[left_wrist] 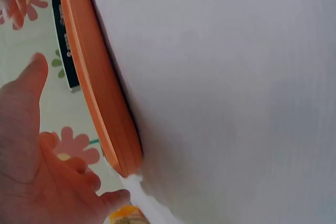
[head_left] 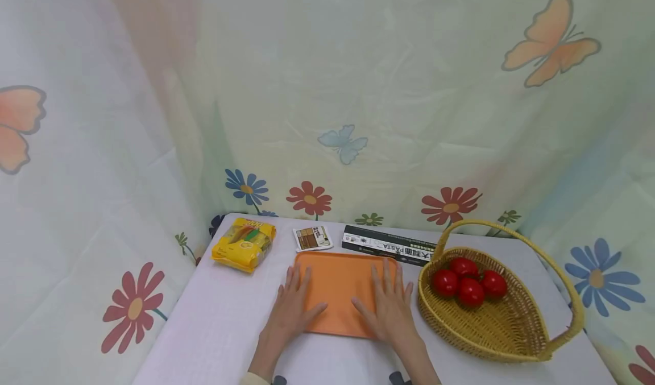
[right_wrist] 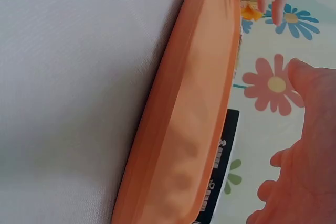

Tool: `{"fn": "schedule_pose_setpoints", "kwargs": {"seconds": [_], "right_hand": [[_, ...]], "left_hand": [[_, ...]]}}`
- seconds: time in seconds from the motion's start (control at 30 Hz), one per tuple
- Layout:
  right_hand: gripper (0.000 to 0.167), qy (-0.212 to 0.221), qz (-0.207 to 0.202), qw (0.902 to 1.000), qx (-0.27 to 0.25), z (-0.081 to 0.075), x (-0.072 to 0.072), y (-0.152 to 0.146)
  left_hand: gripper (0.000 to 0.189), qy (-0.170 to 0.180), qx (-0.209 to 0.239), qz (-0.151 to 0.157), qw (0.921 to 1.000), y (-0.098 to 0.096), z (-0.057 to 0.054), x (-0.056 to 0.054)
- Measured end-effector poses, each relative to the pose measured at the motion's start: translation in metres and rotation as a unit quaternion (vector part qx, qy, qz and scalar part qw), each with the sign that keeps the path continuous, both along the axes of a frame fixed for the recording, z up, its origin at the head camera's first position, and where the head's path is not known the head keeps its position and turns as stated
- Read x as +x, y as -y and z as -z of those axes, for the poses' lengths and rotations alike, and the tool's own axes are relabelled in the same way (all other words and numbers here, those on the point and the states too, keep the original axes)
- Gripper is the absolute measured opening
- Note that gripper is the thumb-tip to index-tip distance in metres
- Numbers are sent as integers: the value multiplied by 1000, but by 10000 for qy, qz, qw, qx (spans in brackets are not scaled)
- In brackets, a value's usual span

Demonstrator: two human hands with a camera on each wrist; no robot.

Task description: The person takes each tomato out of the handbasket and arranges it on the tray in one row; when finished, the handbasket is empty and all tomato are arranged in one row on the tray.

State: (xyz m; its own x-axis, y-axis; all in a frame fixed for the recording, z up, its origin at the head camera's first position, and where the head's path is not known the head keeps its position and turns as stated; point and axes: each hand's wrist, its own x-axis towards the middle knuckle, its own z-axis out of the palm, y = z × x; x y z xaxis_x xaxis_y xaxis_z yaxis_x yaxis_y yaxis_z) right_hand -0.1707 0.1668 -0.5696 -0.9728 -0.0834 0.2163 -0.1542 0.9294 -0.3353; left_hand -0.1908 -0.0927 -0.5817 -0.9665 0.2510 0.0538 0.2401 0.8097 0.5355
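An orange rectangular tray (head_left: 339,294) lies flat on the white tabletop, with nothing on it. My left hand (head_left: 290,310) is over its left side, fingers spread and pointing away from me. At the right side my right hand (head_left: 393,317) mirrors it, thumb turned inward. Neither hand holds anything. In the left wrist view, the left hand (left_wrist: 37,166) appears above the tray's edge (left_wrist: 102,93), thumb raised. The right wrist view shows the right hand (right_wrist: 312,140) likewise raised over the tray (right_wrist: 191,93), its fingers partly cut off by the frame.
A yellow food packet (head_left: 245,244) lies at the back left. Beside it are a small white and brown sachet (head_left: 313,238) and a long black pasta box (head_left: 389,244) behind the tray. On the right, a handled wicker basket (head_left: 491,331) holds several red tomatoes (head_left: 471,292). A flowered curtain (head_left: 286,89) surrounds the table.
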Motion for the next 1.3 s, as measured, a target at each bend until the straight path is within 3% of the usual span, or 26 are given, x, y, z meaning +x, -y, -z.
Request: {"fn": "schedule_pose_setpoints", "kwargs": {"seconds": [0.13,0.37,0.63,0.87,1.07,1.3], "right_hand": [[97,15,30,10000,-8,0,1,-1],[96,140,6,9997,-198,-6,7,-6],[94,214,-4,9995,-244,-9,8,-9],[94,380,16,9990,-252,-13,10,-7],[95,566,47,9981,-243,-17,11,-7],[95,467,-169,9980,-391,-21,14,-11]], "left_hand": [[104,480,256,56,9985,11,-1,0],[118,1385,767,65,9874,28,1,1],[147,1669,1012,127,9807,38,0,2],[150,1649,919,115,9819,41,-2,-1],[148,1790,1029,74,9784,43,-2,0],[147,1888,1122,155,9755,47,2,1]]}}
